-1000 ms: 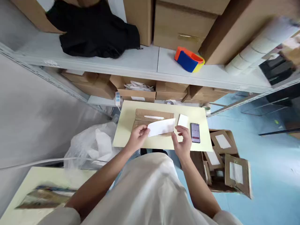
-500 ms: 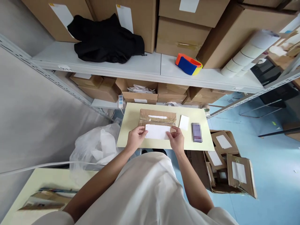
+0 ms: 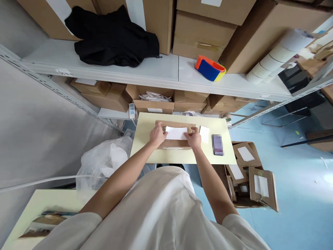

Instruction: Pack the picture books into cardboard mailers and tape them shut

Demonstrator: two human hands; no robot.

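A blank white label (image 3: 176,133) stretches between my two hands over a brown cardboard box (image 3: 174,143). My left hand (image 3: 157,135) pinches the label's left end, thumb on top. At the opposite end, my right hand (image 3: 194,138) grips it the same way. Whether the label touches the box's top cannot be made out. The box lies lengthwise on a pale yellow table (image 3: 142,152). To the right of my right hand is a small white card or pad (image 3: 204,134), and beyond it a purple, pixelated flat object (image 3: 218,144).
A grey shelf (image 3: 109,71) spans behind the table, bearing a black garment (image 3: 111,38), an orange-blue band (image 3: 210,68), paper rolls (image 3: 277,57) and cartons. A plastic bag (image 3: 90,163) lies at left. Several labelled boxes (image 3: 262,185) fill a carton on the floor at right.
Both hands have moved the label away from me, from the box's near side to over its top. The box now sits differently, with a white strip showing on its near side.
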